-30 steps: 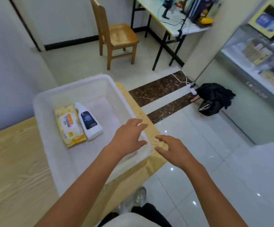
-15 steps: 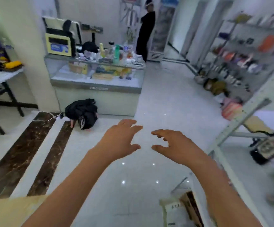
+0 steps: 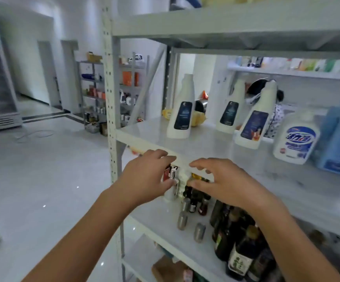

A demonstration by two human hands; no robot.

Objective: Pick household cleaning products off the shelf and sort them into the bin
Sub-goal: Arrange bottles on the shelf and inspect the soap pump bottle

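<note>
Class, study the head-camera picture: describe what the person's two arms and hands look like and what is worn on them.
Both forearms are bare right up to the frame's bottom edge: no sleeve shows. The left hand and the right hand wear no gloves, and no ring, watch or bracelet is visible. Fingernails look short and unpainted, though blur limits detail.

A: Where is the open room on the shelf point(image 3: 211, 146)?

B: The front strip of the board is bare, from the upright post point(image 3: 109, 110) across to the right. Both hands, left hand point(image 3: 147, 176) and right hand point(image 3: 224, 183), hover spread and empty at its front edge.

A: What blocks the way deeper in?

B: 3 white bottles point(image 3: 182, 112) stand apart with wide gaps between. A squat jug point(image 3: 296, 137) and a blue container point(image 3: 339, 139) crowd the right. The upper board point(image 3: 236, 23) caps the height.
</note>
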